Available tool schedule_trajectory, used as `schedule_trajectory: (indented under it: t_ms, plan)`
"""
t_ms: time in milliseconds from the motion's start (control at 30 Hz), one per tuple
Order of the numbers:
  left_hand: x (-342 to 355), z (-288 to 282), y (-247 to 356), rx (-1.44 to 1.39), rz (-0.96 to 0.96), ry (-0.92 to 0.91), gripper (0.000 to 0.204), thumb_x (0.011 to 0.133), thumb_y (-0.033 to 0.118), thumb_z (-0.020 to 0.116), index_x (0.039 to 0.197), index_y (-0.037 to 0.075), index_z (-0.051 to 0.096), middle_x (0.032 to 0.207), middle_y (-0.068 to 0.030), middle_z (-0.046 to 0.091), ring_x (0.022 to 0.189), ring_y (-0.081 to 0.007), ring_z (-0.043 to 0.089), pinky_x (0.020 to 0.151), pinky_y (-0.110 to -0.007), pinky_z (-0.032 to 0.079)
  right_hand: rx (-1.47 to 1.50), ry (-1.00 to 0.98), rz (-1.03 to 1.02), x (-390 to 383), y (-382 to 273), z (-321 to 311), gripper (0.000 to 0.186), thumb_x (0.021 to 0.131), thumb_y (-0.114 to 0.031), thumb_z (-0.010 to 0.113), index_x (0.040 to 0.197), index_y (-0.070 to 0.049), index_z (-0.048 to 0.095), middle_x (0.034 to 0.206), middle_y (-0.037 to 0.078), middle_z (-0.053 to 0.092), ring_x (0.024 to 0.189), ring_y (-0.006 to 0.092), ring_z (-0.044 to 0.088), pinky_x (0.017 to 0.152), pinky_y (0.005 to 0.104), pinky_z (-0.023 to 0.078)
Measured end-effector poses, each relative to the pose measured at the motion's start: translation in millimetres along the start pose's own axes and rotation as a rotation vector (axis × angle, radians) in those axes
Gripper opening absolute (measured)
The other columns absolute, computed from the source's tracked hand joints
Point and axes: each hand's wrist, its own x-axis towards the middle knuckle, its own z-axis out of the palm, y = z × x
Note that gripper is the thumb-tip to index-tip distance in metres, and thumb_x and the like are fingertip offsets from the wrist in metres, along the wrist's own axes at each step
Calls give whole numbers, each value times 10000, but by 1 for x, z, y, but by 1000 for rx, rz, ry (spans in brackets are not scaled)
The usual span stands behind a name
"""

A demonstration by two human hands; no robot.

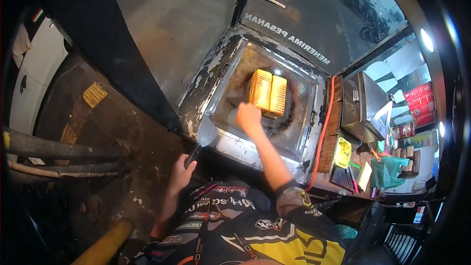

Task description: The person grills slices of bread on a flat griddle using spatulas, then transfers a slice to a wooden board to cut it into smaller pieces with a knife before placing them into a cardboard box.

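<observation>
My left hand is closed round the black handle of a spatula. Its broad metal blade points away from me, over the near left rim of a square griddle. Two golden-brown blocks of bread with ridged, sliced-looking tops, a left block and a right block, stand side by side in the middle of the griddle. My right hand is at the near end of the left block, fingers curled in against it. The fingertips are partly hidden.
Glass panels rise behind the griddle. An orange hose runs down its right side. Further right are a metal box, a tub of yellow spread, a brush and a green plastic bag. A yellow pipe lies at lower left.
</observation>
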Motion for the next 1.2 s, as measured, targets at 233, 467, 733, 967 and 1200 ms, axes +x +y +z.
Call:
schedule_trajectory:
  t_ms: [233, 467, 733, 967, 1200]
  plan:
    - [24, -14, 2, -82, -60, -54, 156, 861, 166, 612, 912, 31, 553, 688, 14, 532, 613, -69, 477, 561, -260, 410, -46, -190, -35, -56, 18, -41, 190, 737, -208, 674, 915, -144, 675, 758, 146, 659, 709, 317, 667, 605, 424, 525]
    - [56, -13, 35, -211, -101, -197, 132, 895, 175, 594, 924, 67, 522, 629, 29, 508, 447, -22, 406, 380, -202, 316, -39, -195, 195, -75, 123, -62, 216, 778, -159, 630, 947, -250, 728, 899, 114, 685, 868, 291, 656, 721, 420, 519]
    - [54, 3, 32, -324, -240, -247, 157, 905, 160, 592, 966, 76, 475, 629, 33, 469, 415, -8, 361, 348, -177, 260, 39, -225, 577, -173, 107, -79, 271, 774, -248, 671, 1034, -173, 685, 854, 148, 682, 821, 326, 654, 725, 449, 513]
    - [73, 33, 40, -293, -242, -307, 166, 909, 163, 592, 969, 78, 462, 640, 28, 465, 408, 5, 339, 343, -168, 240, 217, 42, 594, -164, 104, -30, 270, 798, -227, 659, 1034, -98, 634, 826, 199, 650, 734, 370, 652, 657, 462, 515]
    - [75, 62, 54, -347, -237, -255, 171, 912, 164, 585, 982, 97, 444, 633, 36, 444, 409, 5, 333, 344, -164, 226, 189, -81, 614, -177, 128, -63, 279, 771, -218, 682, 1024, -107, 647, 838, 177, 665, 763, 354, 663, 665, 459, 517]
